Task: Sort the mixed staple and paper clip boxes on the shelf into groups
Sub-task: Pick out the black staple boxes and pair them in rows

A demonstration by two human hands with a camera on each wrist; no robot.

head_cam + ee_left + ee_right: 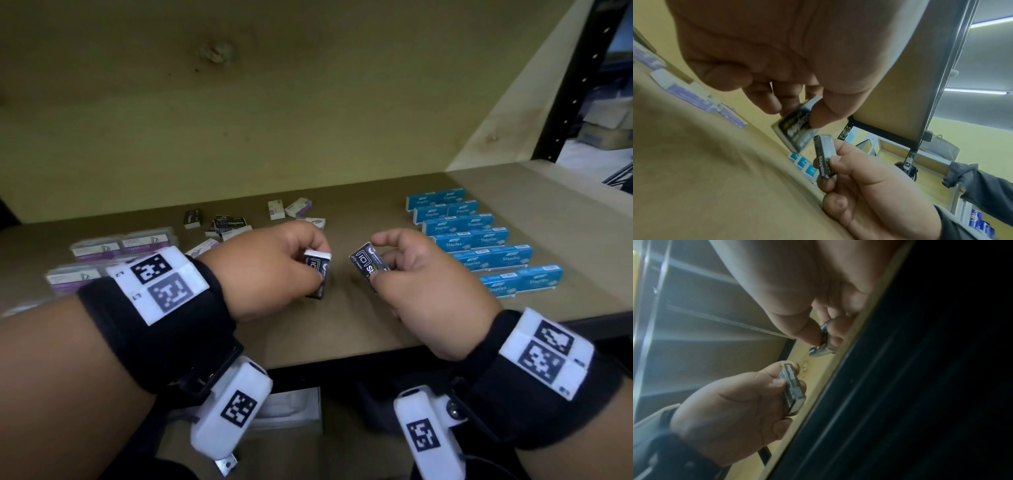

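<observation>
Each hand holds a small black staple box above the middle of the shelf (342,329). My left hand (274,270) pinches one black box (318,270), also seen as the black box (797,129) under the left thumb. My right hand (421,274) pinches the other black box (366,263), shown edge-on as the black box (824,157) between thumb and fingers. In the right wrist view the right hand's box (824,339) sits near the shelf's front edge, and the left hand's box (791,386) is below it. The two boxes are close together but apart.
Blue staple boxes (479,240) lie in neat rows on the right. Purple and clear paper clip boxes (113,253) are grouped at the left. More black staple boxes (222,222) and small white-purple boxes (291,209) lie loose at the back. A black upright (575,82) stands at the right.
</observation>
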